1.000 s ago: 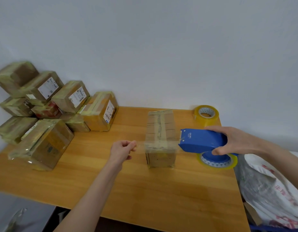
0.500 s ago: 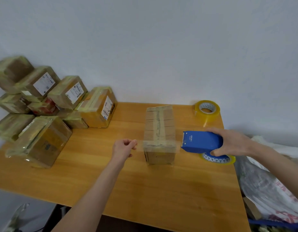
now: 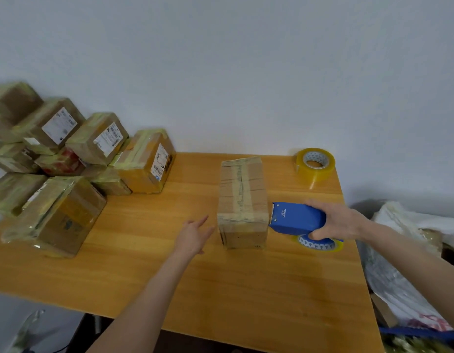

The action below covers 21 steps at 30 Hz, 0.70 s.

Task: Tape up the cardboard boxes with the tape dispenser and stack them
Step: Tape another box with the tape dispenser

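The light is soft, even and moderately bright, with a cool grey-blue cast on the wall (image 3: 246, 72); its source is out of view. Shadows are faint: a thin dark edge under the cardboard box (image 3: 242, 200) at centre, and a soft patch beside the tape roll (image 3: 315, 164) at 2 o'clock. The counter (image 3: 246, 289) shows a dull pale sheen toward 6 o'clock. Tape on the stacked boxes (image 3: 68, 161) at 9 o'clock catches small white glints. The left hand (image 3: 194, 235) is slightly smeared, while the print on the tape dispenser (image 3: 297, 219) is nearly readable. Wide-angle bending curves the counter's edges, and the corners at 7 and 5 o'clock are blurred.
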Tool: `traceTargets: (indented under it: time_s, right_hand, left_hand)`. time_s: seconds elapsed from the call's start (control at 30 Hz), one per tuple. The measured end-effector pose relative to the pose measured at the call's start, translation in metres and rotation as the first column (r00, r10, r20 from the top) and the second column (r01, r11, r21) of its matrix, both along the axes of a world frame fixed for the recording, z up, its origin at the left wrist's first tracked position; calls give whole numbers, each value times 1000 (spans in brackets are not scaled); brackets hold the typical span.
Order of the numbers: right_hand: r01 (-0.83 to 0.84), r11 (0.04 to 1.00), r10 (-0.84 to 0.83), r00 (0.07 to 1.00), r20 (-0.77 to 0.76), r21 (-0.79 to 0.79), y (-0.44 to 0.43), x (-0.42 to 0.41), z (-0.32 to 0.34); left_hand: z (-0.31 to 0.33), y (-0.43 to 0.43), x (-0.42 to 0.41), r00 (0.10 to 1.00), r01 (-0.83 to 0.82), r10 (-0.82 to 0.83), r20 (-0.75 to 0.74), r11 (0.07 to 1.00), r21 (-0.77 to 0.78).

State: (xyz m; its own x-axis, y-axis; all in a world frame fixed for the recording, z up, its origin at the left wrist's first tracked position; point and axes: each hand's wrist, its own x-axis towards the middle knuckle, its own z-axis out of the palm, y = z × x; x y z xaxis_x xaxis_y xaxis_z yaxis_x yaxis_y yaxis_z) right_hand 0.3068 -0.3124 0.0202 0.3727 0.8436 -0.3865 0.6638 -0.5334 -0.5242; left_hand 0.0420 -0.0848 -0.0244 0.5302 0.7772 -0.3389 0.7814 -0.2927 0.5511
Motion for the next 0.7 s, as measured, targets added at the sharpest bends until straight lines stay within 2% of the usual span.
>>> traceTargets:
  time_s: [0.03, 0.13, 0.2, 0.27, 0.33, 0.37, 0.4, 0.43, 0.47, 0.5, 0.57, 0.7]
  right_hand:
    - [6, 1000, -6, 1000, 1, -7, 0, -1, -1]
    - [29, 1000, -29, 1000, -2, 5, 3, -7, -6]
    - [26, 999, -26, 1000, 0, 18, 9, -16, -11]
    - [40, 999, -40, 999, 5, 18, 15, -24, -15]
    - [56, 998, -55, 998, -9, 20, 16, -27, -19]
    - [56, 998, -56, 998, -16, 27, 16, -27, -20]
    - [55, 998, -54, 998, -20, 35, 16, -26, -21]
    - [55, 998, -54, 998, -21, 44, 16, -25, -21]
    - [53, 997, -52, 998, -22, 54, 15, -24, -20]
    - [48, 997, -47, 999, -23, 59, 15, -25, -19]
    - [38, 997, -36, 999, -27, 70, 14, -27, -17]
    - [48, 994, -44, 998, -42, 97, 1, -25, -15]
  left_hand:
    - [-1, 0, -6, 1000, -14, 14, 13, 999, 47]
    - [6, -17, -3, 952, -117, 82, 295, 988, 102]
    - [21, -33, 7, 932, -33, 25, 363, 999, 16]
    - [32, -36, 14, 931, 55, -45, 361, 998, -18]
    - [36, -29, 13, 955, 117, -139, 262, 988, 99]
    - [36, -28, 12, 967, 188, -218, 131, 959, 211]
    - [34, -28, 12, 945, 310, -327, -10, 884, 351]
    - [30, -29, 15, 889, 446, -437, -133, 768, 458]
    - [27, -33, 19, 827, 550, -521, -212, 671, 498]
    - [22, -36, 23, 781, 613, -567, -261, 614, 498]
    - [13, -38, 29, 746, 658, -585, -318, 575, 487]
    - [7, -35, 28, 747, 659, -561, -357, 555, 507]
